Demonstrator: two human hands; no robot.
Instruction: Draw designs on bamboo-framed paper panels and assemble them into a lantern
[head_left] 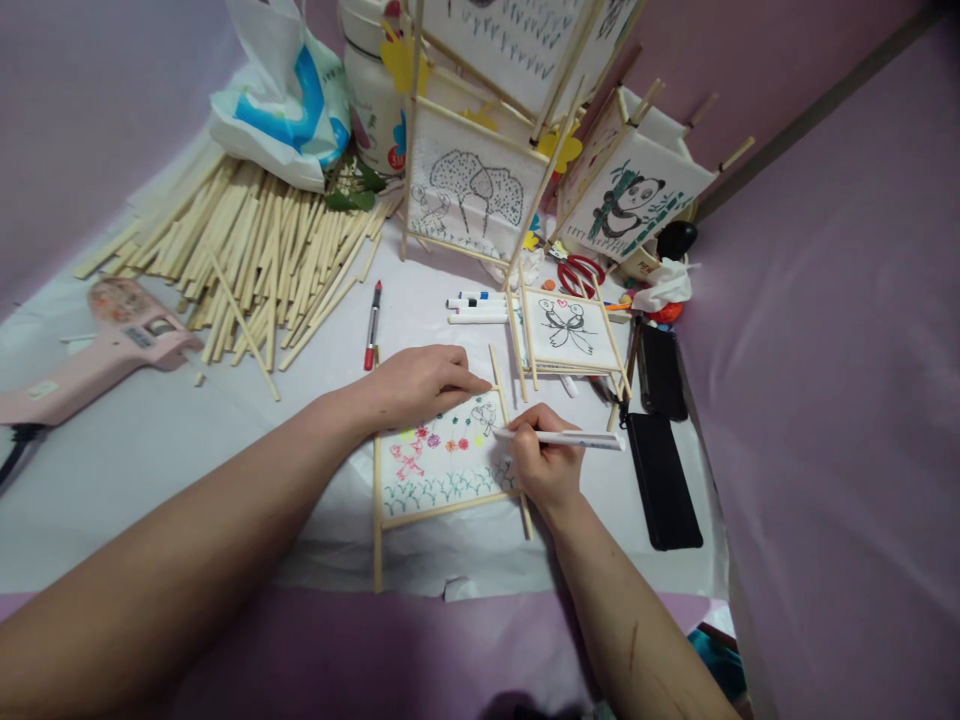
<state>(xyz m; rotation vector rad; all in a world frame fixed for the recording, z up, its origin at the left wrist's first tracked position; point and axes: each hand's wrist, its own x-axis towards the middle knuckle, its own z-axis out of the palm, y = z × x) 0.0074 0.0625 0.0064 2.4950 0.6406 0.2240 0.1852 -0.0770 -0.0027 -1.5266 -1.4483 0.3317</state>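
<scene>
**Right hand's pen tip meets the bird's edge**

We're right over the framed panel point(450, 488), flat on the tabletop point(322, 550), in front of us, and the relation to watch is pen to drawing! The right hand point(551, 460) has the white pen point(589, 440) pinched between thumb and fingers, the shaft lying almost level across our view: tip to the left, blunt end out to the right. That tip sits right by the black-outlined bird point(484, 417), near the panel's upper right corner; whether it touches, we cannot tell.

Over on the far edge, the left hand point(427, 385) lies palm down, fingers stretched towards that same corner, grasping nothing that we can see. The panel runs wider side to side, its right edge by our pen hand. Both hands are close to the bird, but only the right brings a point to it.
</scene>
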